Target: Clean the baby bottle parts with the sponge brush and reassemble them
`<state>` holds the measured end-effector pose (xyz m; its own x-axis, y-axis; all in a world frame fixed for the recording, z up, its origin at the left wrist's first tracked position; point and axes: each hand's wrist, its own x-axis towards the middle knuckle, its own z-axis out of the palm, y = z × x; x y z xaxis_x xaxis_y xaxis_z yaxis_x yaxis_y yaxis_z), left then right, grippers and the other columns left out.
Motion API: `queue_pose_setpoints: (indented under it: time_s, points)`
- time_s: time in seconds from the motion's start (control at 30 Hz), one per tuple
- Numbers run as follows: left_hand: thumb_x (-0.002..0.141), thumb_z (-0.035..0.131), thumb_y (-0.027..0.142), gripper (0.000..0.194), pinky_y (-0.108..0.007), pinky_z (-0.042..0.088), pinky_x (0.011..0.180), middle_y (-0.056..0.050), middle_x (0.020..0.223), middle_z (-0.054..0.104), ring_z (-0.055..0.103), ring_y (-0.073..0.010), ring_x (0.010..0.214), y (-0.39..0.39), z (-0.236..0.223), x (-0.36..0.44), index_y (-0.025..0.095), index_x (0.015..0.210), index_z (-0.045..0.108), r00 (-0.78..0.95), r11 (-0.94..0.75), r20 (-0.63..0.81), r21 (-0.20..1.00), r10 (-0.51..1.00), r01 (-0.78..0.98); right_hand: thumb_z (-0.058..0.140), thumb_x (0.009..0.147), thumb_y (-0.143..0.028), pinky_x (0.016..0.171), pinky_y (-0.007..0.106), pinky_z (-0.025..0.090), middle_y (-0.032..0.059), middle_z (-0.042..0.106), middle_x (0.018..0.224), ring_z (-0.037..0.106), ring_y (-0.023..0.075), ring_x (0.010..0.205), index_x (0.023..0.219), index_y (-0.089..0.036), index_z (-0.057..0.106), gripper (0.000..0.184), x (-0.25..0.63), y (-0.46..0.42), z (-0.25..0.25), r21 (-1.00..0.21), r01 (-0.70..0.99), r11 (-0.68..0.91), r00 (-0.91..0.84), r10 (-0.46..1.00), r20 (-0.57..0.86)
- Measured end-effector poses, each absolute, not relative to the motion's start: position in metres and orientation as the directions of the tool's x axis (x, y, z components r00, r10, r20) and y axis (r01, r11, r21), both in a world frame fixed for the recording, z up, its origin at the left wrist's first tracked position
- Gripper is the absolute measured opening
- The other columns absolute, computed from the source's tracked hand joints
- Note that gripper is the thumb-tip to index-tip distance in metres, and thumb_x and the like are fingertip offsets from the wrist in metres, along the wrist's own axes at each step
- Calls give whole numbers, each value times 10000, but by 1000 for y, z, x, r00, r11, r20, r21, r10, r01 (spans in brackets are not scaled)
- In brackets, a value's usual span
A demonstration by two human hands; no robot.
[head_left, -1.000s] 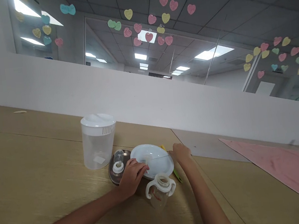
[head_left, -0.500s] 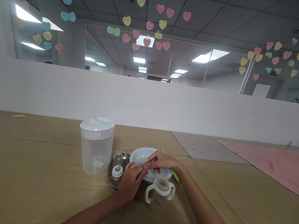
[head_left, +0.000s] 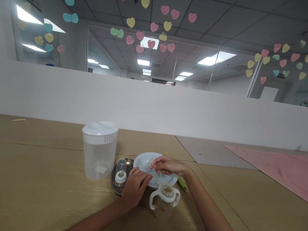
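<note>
Over a white oval bowl (head_left: 141,161), my left hand (head_left: 135,183) is closed, fingertips pressed together on a small part that I cannot make out. My right hand (head_left: 168,165) pinches a thin wire-like strand (head_left: 150,171), which spans the short gap between the two hands. Just in front of the bowl stands a clear baby bottle (head_left: 164,208) without a top, its white collar and two handles (head_left: 166,192) fitted. A metal tray (head_left: 117,188) left of the bowl carries a white bottle ring (head_left: 120,177) and a clear dome cap (head_left: 121,165).
A tall translucent bin (head_left: 101,155) with a white lid stands behind the tray. A green-handled tool (head_left: 182,184) lies partly under the bowl's right side. Pink cloth (head_left: 290,173) covers the far right table, and a low white wall (head_left: 141,105) runs along the back.
My right hand was right of the bowl with the strand stretched out, came in to touch my left hand, and is now slightly apart from it. My left hand stays nearly in place.
</note>
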<state>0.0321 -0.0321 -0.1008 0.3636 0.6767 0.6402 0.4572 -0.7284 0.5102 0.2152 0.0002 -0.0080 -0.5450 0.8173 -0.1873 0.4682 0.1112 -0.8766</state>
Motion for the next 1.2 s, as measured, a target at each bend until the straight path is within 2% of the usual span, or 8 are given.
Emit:
queue_pose_setpoints:
  time_s: [0.2, 0.4, 0.57, 0.73, 0.8, 0.87, 0.97, 1.2]
  points:
    - [963, 319, 309, 368, -401, 339, 956, -2, 785, 685, 564, -171, 789, -32, -101, 32, 217, 820, 646, 367, -727, 637, 510, 678, 459, 601, 691, -247, 437, 181, 280, -69, 454, 490, 339, 54, 443, 749, -153, 710, 155, 219, 7, -16, -453, 870, 193, -353, 887, -300]
    - [962, 321, 291, 373, -387, 345, 939, 7, 732, 657, 549, -163, 763, -33, -99, 32, 206, 753, 617, 381, -728, 635, 471, 672, 498, 606, 580, -99, 562, 223, 359, 5, 602, 587, 524, 132, 606, 614, -154, 682, 100, 207, 7, -31, -330, 922, 204, -282, 937, -208]
    - [960, 328, 275, 371, -386, 349, 928, 1, 721, 639, 532, -165, 756, -32, -101, 31, 196, 726, 604, 391, -728, 637, 434, 664, 531, 528, 693, -138, 493, 196, 372, -5, 596, 584, 517, 99, 527, 673, -152, 652, 127, 195, 6, -37, -468, 845, 257, -388, 898, -206]
    - [956, 331, 284, 376, -372, 365, 888, 7, 687, 622, 521, -162, 725, -33, -99, 32, 194, 693, 585, 390, -739, 649, 436, 653, 513, 380, 862, -265, 418, 168, 374, -2, 602, 728, 490, 63, 493, 959, -153, 586, 254, 197, 6, -19, -672, 693, 260, -416, 906, -78]
    - [955, 322, 287, 385, -370, 370, 875, 5, 679, 624, 521, -165, 717, -34, -98, 31, 197, 691, 586, 390, -742, 650, 443, 652, 503, 442, 856, -317, 386, 167, 342, -6, 576, 663, 463, 60, 457, 936, -134, 592, 250, 202, -1, -3, -862, 451, 234, -436, 900, 16]
    - [954, 316, 283, 385, -376, 364, 883, 2, 687, 637, 527, -170, 728, -34, -97, 31, 202, 702, 595, 388, -746, 654, 449, 649, 492, 522, 832, -375, 373, 164, 308, -24, 554, 604, 414, 43, 413, 908, -131, 613, 271, 207, -10, 13, -939, 267, 216, -470, 880, 69]
    - [950, 319, 268, 371, -387, 351, 906, -2, 712, 657, 534, -175, 750, -35, -96, 31, 205, 726, 608, 381, -750, 662, 456, 646, 479, 587, 809, -381, 369, 171, 288, -30, 552, 558, 381, 30, 375, 884, -119, 642, 278, 217, -25, 32, -964, 160, 214, -551, 829, 92]
    - [947, 325, 248, 363, -389, 363, 874, -4, 715, 659, 527, -178, 736, -35, -97, 31, 196, 723, 607, 383, -762, 680, 426, 625, 487, 568, 849, -342, 382, 185, 339, -3, 602, 580, 449, 49, 383, 990, -96, 651, 295, 231, -32, 37, -948, 248, 199, -737, 674, -51]
